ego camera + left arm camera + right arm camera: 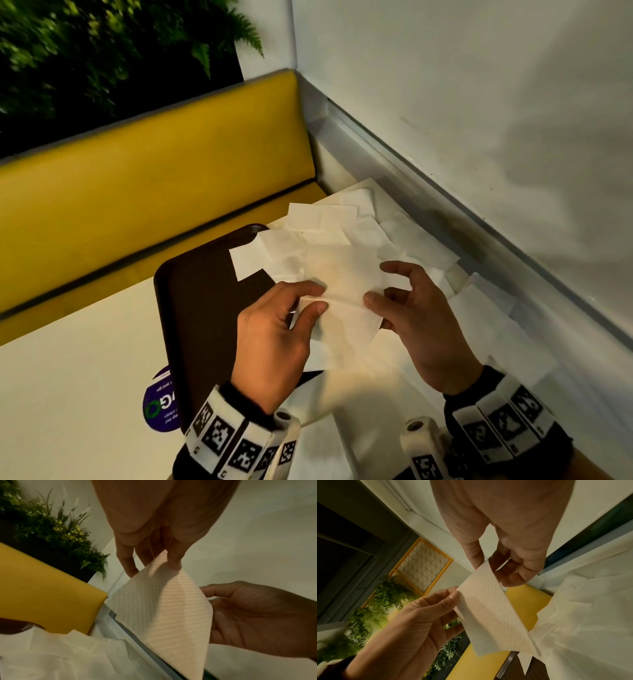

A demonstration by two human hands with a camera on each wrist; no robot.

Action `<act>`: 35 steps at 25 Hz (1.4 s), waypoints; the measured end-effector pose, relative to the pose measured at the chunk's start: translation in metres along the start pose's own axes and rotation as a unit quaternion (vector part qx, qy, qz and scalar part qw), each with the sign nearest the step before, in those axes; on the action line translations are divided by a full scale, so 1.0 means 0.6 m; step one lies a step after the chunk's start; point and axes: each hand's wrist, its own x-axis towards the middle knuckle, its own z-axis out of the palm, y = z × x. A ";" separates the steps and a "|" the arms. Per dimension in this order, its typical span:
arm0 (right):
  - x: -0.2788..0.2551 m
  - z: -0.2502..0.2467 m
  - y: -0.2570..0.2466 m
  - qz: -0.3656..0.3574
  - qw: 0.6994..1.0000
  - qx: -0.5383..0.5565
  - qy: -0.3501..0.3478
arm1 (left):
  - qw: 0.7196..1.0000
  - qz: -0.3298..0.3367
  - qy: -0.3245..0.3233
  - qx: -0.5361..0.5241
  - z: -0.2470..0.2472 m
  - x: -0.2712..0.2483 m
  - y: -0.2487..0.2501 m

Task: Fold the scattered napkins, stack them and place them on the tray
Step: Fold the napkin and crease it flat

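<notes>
A white embossed napkin [342, 294] is pinched between the left hand [274, 339] and right hand [424, 318], above the brown tray [202, 308]. Its dotted texture is shown only in the wrist views.

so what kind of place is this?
Probably a cafe or fast-food booth: yellow padded bench, dark serving tray on a white table, loose paper napkins, plant wall behind.

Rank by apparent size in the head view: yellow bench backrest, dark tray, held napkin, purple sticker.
1. yellow bench backrest
2. dark tray, partly covered by napkins and the left hand
3. held napkin, partly hidden by the hands
4. purple sticker, partly under the tray
</notes>
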 end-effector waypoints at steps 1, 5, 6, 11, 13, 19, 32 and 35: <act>-0.002 -0.003 0.000 0.001 1.000 -0.002 0.001 | 0.999 0.026 -0.003 0.030 -0.001 0.002 0.003; -0.016 0.006 -0.009 -0.222 0.907 -0.358 -0.006 | 0.991 0.057 -0.041 0.114 0.002 0.013 0.007; -0.014 0.017 -0.007 -0.288 0.860 -0.422 -0.026 | 0.990 0.051 -0.051 0.120 0.003 0.015 0.006; -0.001 0.016 -0.006 -0.317 0.868 -0.377 -0.061 | 0.997 -0.045 -0.046 0.036 -0.015 0.013 0.005; -0.008 -0.003 -0.004 -0.256 0.910 -0.319 -0.070 | 0.994 -0.101 -0.049 -0.013 -0.022 -0.001 -0.005; -0.002 0.035 0.111 -0.082 0.939 -0.285 -0.174 | 0.954 -0.286 -0.054 -0.065 -0.002 -0.133 -0.115; -0.069 0.090 0.385 -0.069 0.836 -0.506 -0.202 | 0.903 -0.357 -0.154 0.182 0.083 -0.337 -0.234; -0.084 0.086 0.379 -0.088 0.833 -0.511 -0.195 | 0.898 -0.334 -0.183 0.221 0.083 -0.332 -0.232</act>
